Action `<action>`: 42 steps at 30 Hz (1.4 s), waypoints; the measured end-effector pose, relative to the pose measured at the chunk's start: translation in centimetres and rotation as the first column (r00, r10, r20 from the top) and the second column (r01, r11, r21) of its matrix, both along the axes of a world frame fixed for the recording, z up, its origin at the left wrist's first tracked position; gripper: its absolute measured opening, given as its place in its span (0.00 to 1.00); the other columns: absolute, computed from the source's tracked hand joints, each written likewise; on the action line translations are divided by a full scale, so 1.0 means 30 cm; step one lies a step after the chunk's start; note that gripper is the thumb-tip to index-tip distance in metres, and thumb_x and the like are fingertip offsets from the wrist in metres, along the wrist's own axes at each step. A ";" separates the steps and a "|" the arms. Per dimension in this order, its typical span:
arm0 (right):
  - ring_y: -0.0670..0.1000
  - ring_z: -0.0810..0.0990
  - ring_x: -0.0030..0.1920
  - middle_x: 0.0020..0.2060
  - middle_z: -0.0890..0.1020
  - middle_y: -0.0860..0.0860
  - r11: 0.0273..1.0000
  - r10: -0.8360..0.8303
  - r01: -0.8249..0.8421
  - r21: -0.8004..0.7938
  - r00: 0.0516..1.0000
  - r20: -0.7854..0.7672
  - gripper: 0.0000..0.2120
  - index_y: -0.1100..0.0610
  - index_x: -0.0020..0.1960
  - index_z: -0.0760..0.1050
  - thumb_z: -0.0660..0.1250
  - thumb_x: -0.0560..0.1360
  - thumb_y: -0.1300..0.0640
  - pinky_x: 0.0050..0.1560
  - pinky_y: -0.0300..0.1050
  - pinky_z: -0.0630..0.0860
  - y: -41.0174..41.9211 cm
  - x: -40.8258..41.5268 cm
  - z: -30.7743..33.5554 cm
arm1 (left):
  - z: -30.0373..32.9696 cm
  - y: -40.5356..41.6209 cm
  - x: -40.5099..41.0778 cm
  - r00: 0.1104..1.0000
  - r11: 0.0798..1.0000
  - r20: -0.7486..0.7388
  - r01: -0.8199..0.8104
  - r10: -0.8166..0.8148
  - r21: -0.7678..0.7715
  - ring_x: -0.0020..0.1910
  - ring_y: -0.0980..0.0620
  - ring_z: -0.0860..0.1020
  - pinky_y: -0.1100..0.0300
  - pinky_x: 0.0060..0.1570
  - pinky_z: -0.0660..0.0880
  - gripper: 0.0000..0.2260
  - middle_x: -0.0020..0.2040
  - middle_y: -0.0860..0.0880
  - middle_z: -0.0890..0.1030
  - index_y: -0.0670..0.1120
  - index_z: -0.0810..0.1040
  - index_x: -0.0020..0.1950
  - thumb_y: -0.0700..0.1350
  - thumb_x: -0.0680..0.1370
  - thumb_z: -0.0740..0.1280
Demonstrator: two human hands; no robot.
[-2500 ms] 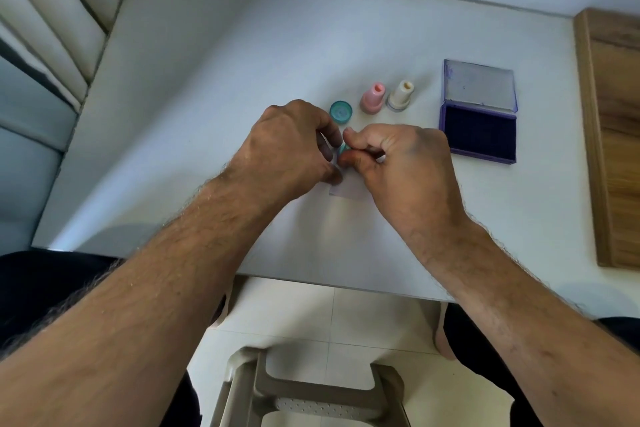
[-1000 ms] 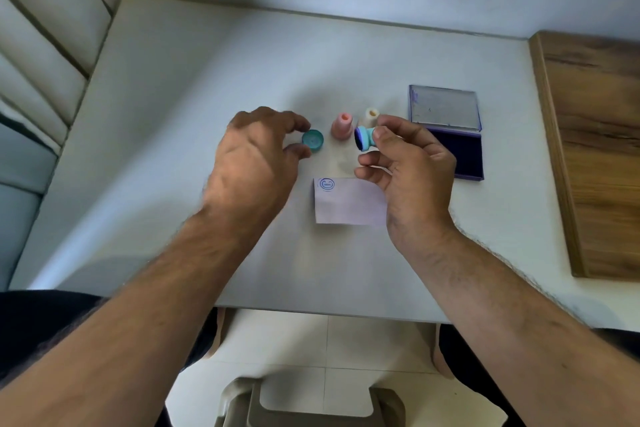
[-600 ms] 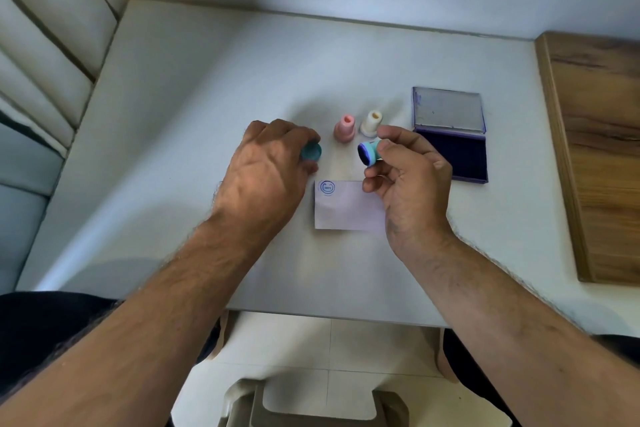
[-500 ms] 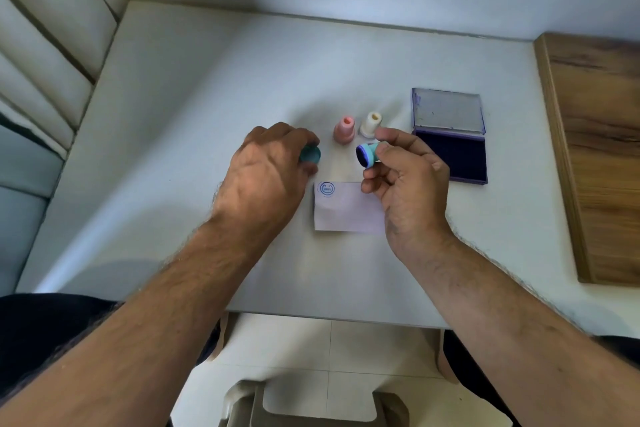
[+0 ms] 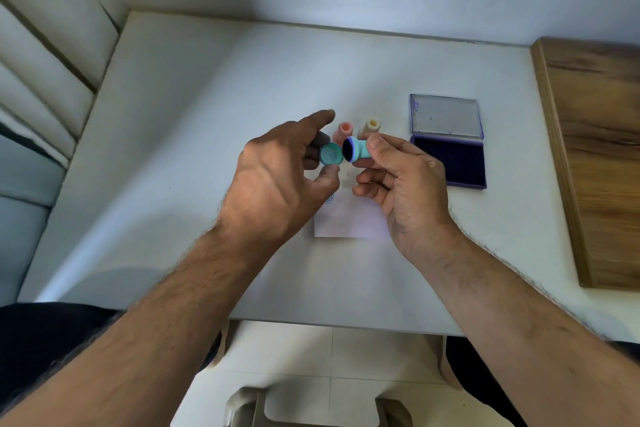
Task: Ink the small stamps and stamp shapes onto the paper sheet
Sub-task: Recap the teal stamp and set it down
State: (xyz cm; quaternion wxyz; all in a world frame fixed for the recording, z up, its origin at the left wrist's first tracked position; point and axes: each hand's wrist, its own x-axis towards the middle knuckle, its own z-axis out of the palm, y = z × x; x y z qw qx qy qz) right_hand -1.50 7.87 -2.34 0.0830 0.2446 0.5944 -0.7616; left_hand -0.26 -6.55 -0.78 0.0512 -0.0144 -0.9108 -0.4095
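My right hand [image 5: 405,191] pinches a small teal stamp [image 5: 356,149] above the table, its inked dark face turned left. My left hand [image 5: 277,180] pinches the round teal cap [image 5: 331,154] between thumb and fingers, held just left of the stamp's face, with the index finger stretched out. Below both hands lies the small paper sheet [image 5: 349,222], partly covered by them; a blue round print [image 5: 329,198] peeks out at its top left corner. A pink stamp [image 5: 345,129] and a cream stamp [image 5: 372,125] stand upright behind the hands.
An open ink pad [image 5: 448,161] with its clear lid tilted back lies to the right on the white table [image 5: 207,97]. A wooden board [image 5: 595,156] borders the table's right side. A plastic stool [image 5: 311,409] shows under the near edge.
My left hand lifted the teal cap off the table and brought it up to the stamp's face. My right hand stayed raised with the stamp, now covering more of the paper.
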 end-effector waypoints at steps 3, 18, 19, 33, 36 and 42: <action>0.54 0.83 0.37 0.39 0.85 0.58 1.000 0.006 -0.006 -0.013 1.000 0.009 0.06 0.59 0.51 0.82 0.69 0.76 0.59 0.37 0.46 0.81 0.001 -0.001 -0.003 | 0.004 -0.002 0.000 1.000 1.000 0.027 0.011 -0.011 0.004 0.44 0.56 0.83 0.57 0.52 0.81 0.23 0.50 0.54 0.83 0.50 0.76 0.67 0.41 0.72 0.72; 0.60 0.85 0.46 0.45 0.86 0.61 0.998 0.057 -0.057 -0.012 0.998 0.007 0.06 0.61 0.50 0.82 0.68 0.76 0.61 0.46 0.52 0.82 0.005 0.001 -0.009 | 0.002 -0.011 -0.002 0.983 0.962 0.185 -0.050 0.000 0.267 0.51 0.62 0.81 0.71 0.54 0.76 0.24 0.48 0.62 0.82 0.55 0.76 0.67 0.43 0.72 0.74; 0.61 0.85 0.46 0.45 0.86 0.61 0.998 0.062 -0.062 -0.020 0.998 0.004 0.05 0.60 0.49 0.82 0.68 0.76 0.61 0.46 0.53 0.82 0.005 0.001 -0.010 | -0.001 -0.010 -0.001 0.979 0.945 0.204 -0.061 -0.006 0.322 0.51 0.60 0.81 0.68 0.55 0.77 0.23 0.47 0.61 0.82 0.54 0.77 0.66 0.42 0.72 0.74; 0.54 0.84 0.37 0.45 0.85 0.59 0.992 0.116 -0.117 -0.049 0.993 -0.022 0.08 0.56 0.46 0.83 0.68 0.75 0.66 0.48 0.56 0.82 0.015 -0.006 -0.017 | -0.005 -0.007 -0.021 0.961 0.761 0.275 -0.151 -0.037 0.631 0.47 0.55 0.85 0.62 0.52 0.79 0.17 0.50 0.53 0.84 0.47 0.80 0.61 0.36 0.74 0.73; 0.54 0.84 0.38 0.47 0.85 0.60 0.992 0.113 -0.114 -0.060 0.993 -0.019 0.07 0.56 0.47 0.83 0.68 0.75 0.66 0.48 0.56 0.82 0.014 -0.005 -0.018 | -0.014 -0.014 -0.023 0.953 0.757 0.301 -0.165 -0.043 0.632 0.48 0.53 0.85 0.56 0.57 0.79 0.14 0.52 0.51 0.84 0.48 0.81 0.60 0.37 0.75 0.72; 0.54 0.84 0.39 0.46 0.85 0.58 0.993 0.110 -0.113 -0.047 0.993 -0.052 0.09 0.55 0.46 0.83 0.68 0.74 0.68 0.48 0.55 0.82 0.014 0.000 -0.019 | -0.024 -0.017 -0.029 0.937 0.746 0.343 -0.181 -0.068 0.640 0.50 0.51 0.84 0.56 0.53 0.80 0.08 0.50 0.52 0.85 0.46 0.83 0.56 0.40 0.77 0.70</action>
